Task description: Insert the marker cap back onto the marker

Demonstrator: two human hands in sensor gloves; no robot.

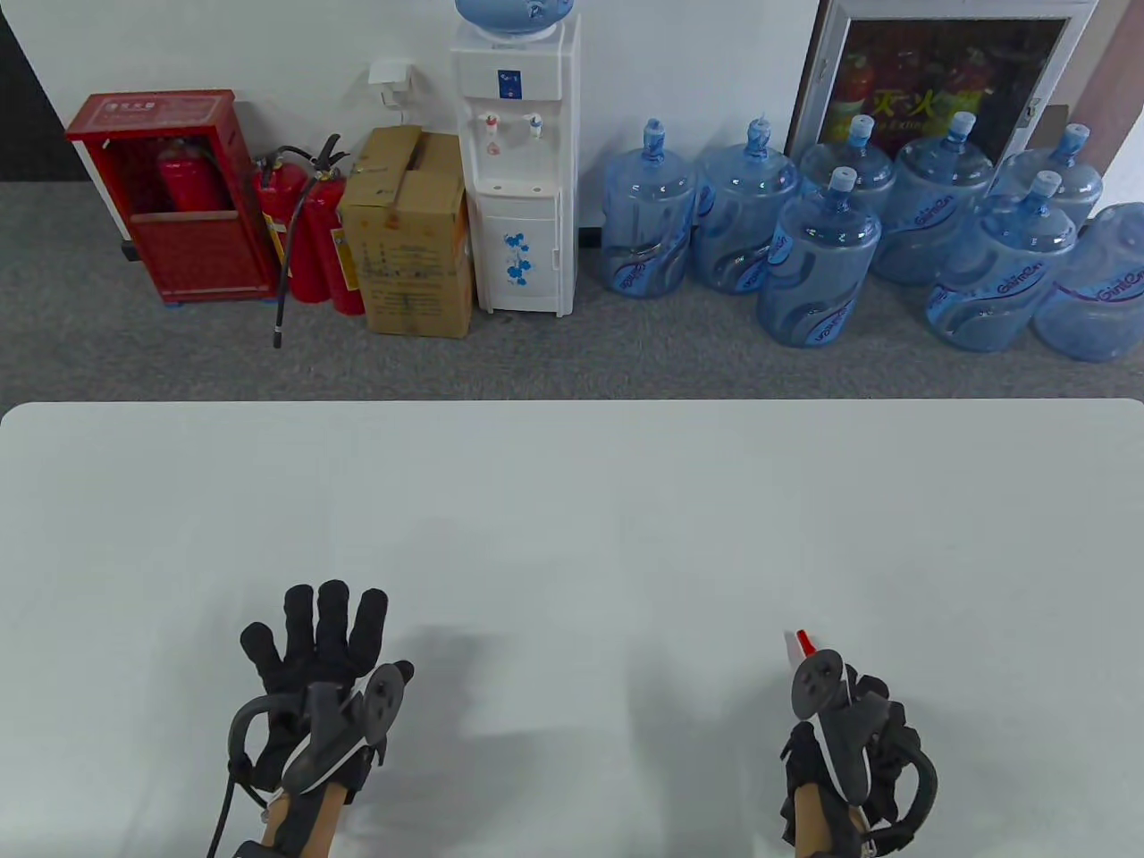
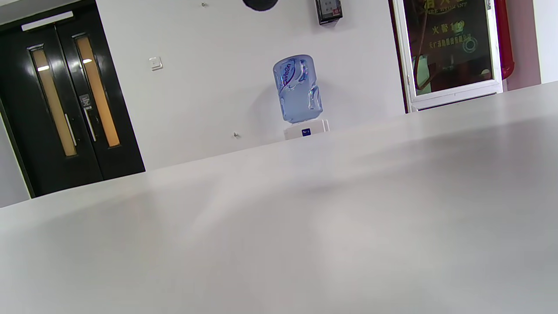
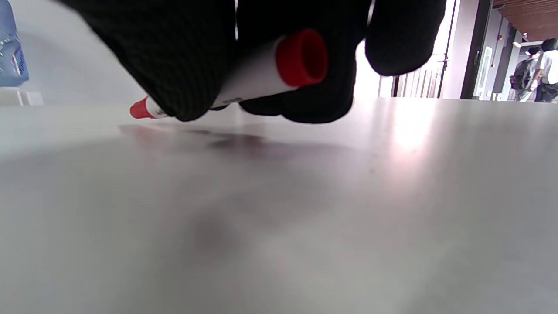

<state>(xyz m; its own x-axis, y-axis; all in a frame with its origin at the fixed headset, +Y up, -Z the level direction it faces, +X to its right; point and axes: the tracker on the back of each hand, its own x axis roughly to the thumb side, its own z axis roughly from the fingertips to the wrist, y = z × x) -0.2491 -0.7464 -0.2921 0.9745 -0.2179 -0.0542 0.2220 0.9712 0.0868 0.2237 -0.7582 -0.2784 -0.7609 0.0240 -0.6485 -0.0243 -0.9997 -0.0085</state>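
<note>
My right hand grips a white marker near the table's front right. Only its red and white far end shows past the tracker in the table view. In the right wrist view my gloved fingers wrap the white barrel. A red end faces the camera and the other red end sits low by the table top. I cannot tell which red end is the cap. My left hand lies open and empty at the front left, fingers spread. It is not in the left wrist view.
The white table stretches ahead of both hands. Beyond its far edge on the floor stand a water dispenser, several blue water jugs, a cardboard box and red fire extinguishers.
</note>
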